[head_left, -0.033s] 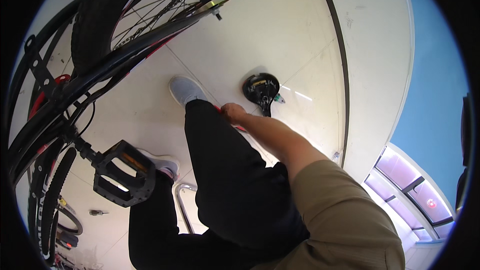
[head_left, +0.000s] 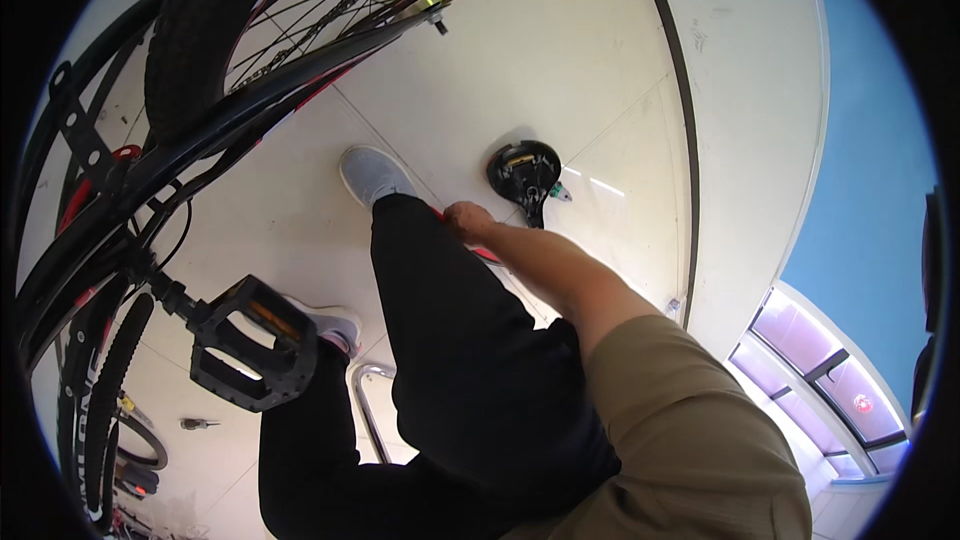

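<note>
My right hand point(head_left: 467, 222) reaches down beside my right knee, its fingers curled in a fist and partly hidden by my black trouser leg. Red edges of some object show on both sides of that hand; its kind cannot be made out. Just beyond the hand, a black bicycle saddle point(head_left: 524, 172) lies on the floor with its underside up. A small green and white item point(head_left: 562, 194) pokes out beside it. My left hand is out of view. At the left stands a black and red bicycle point(head_left: 250, 110), its black pedal point(head_left: 282, 390) close to my left leg.
The bicycle's rear tyre point(head_left: 185, 50) fills the upper left. A bent chrome tube point(head_left: 362, 405) rises between my legs. A small dark tool-like item point(head_left: 198, 424) lies on the pale tiled floor point(head_left: 560, 60). A dark strip point(head_left: 690, 140) runs along the right side.
</note>
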{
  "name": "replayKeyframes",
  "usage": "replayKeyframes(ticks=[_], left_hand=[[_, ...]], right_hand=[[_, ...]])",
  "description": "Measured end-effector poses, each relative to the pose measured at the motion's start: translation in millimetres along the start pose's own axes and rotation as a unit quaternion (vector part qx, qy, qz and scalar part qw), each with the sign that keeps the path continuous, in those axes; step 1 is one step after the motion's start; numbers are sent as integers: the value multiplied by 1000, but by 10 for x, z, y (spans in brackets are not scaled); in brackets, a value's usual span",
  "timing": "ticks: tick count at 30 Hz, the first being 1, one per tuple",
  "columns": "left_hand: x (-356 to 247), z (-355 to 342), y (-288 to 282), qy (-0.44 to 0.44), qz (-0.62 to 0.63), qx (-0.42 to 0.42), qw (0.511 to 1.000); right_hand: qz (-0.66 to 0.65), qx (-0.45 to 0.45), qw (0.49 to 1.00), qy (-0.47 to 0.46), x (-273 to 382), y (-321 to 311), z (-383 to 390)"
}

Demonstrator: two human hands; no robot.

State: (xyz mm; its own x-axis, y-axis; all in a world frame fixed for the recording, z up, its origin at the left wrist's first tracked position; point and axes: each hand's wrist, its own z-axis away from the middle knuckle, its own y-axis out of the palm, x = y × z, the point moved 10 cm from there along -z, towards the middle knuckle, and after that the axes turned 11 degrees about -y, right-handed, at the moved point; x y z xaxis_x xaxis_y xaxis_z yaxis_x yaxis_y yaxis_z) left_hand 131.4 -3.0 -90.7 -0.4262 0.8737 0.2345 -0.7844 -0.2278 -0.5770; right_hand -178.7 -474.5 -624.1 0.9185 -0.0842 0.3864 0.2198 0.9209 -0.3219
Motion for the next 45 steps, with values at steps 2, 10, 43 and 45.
replayKeyframes(ticks=[2,10,43,45], left_hand=[[-28,-1,-69,-7,2,3,1000],[110,-74,-13,-26,59,33,997],[-503,824,714,87,56,20,994],[-479,797,719,106,71,32,991]], right_hand=[[-97,-26,995,1,-31,8,36],[-317,-264,910,31,67,-948,382],[-702,-346,525,-333,1014,-4292,2902],[-700,-339,521,-352,1198,-4281,3124]])
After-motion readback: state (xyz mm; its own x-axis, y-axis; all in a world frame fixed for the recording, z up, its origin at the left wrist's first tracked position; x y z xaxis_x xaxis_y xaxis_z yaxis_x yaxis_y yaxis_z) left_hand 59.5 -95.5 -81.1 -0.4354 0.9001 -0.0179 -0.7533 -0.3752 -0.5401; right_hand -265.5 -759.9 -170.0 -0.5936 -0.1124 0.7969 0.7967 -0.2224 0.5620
